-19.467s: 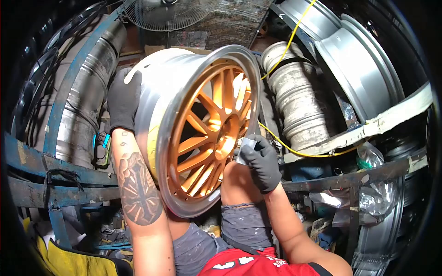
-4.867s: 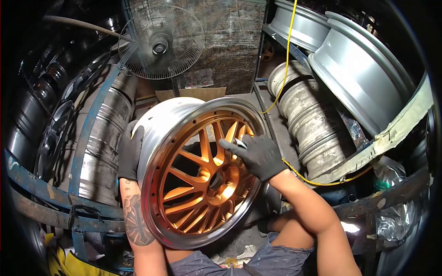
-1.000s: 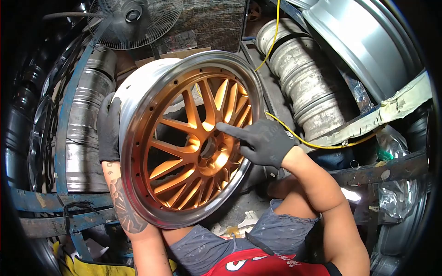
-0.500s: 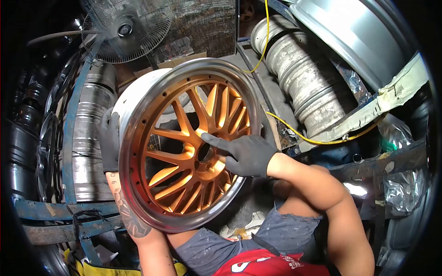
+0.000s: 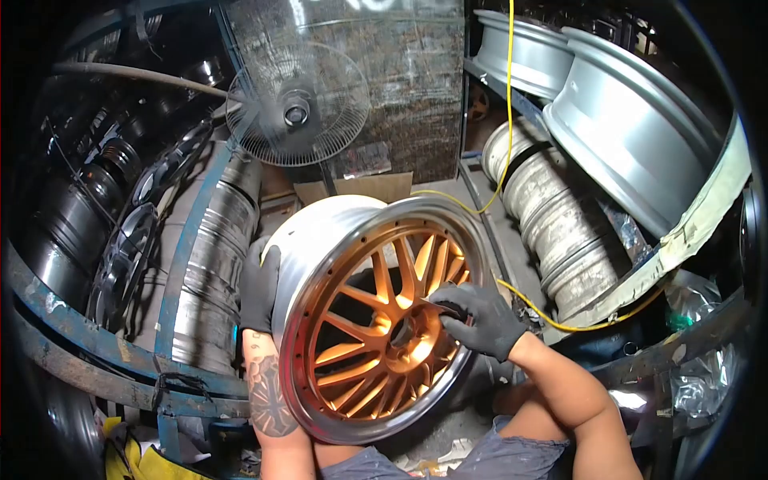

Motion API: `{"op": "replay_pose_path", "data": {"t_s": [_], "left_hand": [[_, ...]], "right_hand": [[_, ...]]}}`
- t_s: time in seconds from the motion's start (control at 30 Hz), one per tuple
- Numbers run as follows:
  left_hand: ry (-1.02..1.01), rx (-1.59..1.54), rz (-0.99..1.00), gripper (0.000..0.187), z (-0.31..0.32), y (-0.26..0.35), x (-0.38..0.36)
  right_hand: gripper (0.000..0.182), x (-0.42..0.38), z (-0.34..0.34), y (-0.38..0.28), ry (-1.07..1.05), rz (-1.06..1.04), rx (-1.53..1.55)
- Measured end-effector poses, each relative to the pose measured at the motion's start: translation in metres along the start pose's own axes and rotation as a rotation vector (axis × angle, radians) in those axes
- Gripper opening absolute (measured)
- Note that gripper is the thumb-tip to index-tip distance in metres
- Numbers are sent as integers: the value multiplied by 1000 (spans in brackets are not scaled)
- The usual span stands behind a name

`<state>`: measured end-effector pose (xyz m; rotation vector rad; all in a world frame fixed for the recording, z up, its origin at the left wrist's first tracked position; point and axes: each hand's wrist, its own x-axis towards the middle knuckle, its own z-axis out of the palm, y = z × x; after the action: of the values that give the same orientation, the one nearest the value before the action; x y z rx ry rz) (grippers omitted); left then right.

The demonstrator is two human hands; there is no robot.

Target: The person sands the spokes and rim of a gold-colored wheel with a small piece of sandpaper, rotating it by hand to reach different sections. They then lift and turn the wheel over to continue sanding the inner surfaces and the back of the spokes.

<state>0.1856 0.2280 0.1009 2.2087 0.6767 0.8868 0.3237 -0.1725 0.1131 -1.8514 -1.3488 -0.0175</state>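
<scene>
Right hand: my gloved right hand lies on the orange spokes of the wheel rim. Its fingers are curled around a spoke, beside the hub. I cannot tell if something small is pinched in them.
Left hand: my gloved left hand presses flat against the outer silver barrel of the rim, fingers spread, on the far side from the right hand. It grips nothing, it only supports.
Wheel rim: it stands on its edge between my two hands, a little tilted, the orange face turned to me, the polished lip around it.
Right of right hand: a yellow cable runs just behind the wrist. Farther away, a stack of grey rims lies on its side.
Left of left hand: a blue metal frame with a column of dull rims.
Beyond both hands: a standing fan before a dark wall, and large silver rims high at the right.
</scene>
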Motion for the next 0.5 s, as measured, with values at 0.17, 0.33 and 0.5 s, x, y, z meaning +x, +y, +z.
{"op": "replay_pose_path", "data": {"t_s": [0.17, 0.33, 0.5], "left_hand": [[-1, 39, 43, 41, -3, 3, -1], [-56, 15, 206, 37, 8, -18, 7], [-49, -3, 62, 38, -2, -2, 5]], "right_hand": [[30, 2, -6, -9, 99, 89, 85], [33, 0, -1, 22, 185, 170, 306], [38, -2, 2, 31, 166, 375, 568]]}}
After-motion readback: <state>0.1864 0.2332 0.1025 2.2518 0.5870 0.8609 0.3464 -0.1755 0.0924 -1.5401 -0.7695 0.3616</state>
